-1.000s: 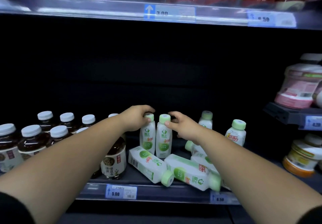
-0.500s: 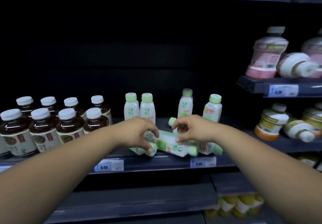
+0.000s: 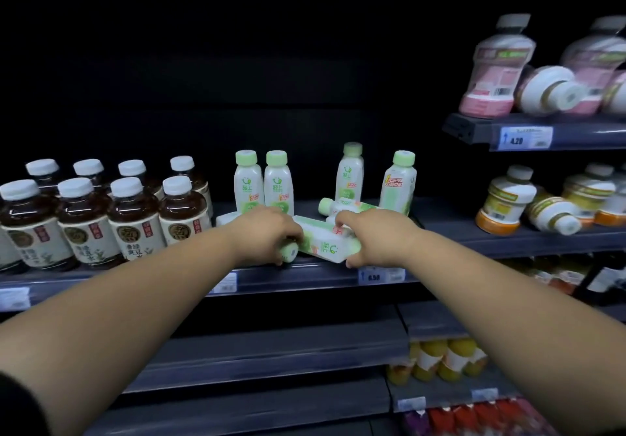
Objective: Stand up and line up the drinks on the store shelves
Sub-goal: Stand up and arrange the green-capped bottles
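Shelf (image 3: pixel 305 271), front edge: two toppled green-capped drinks. Left hand (image 3: pixel 267 232), grip curled round left toppled bottle (image 3: pixel 288 251) at its cap; right hand (image 3: pixel 372 237), grip clasping right toppled bottle (image 3: pixel 325 244). Behind: four upright bottles (image 3: pixel 278 183), third lying bottle (image 3: pixel 343 203). Just left: tea bottles (image 3: pixel 135 222), upright.

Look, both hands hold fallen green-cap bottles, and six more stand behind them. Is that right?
Not quite: the head view shows four standing bottles behind them, not six. The left hand and right hand do hold fallen bottles.
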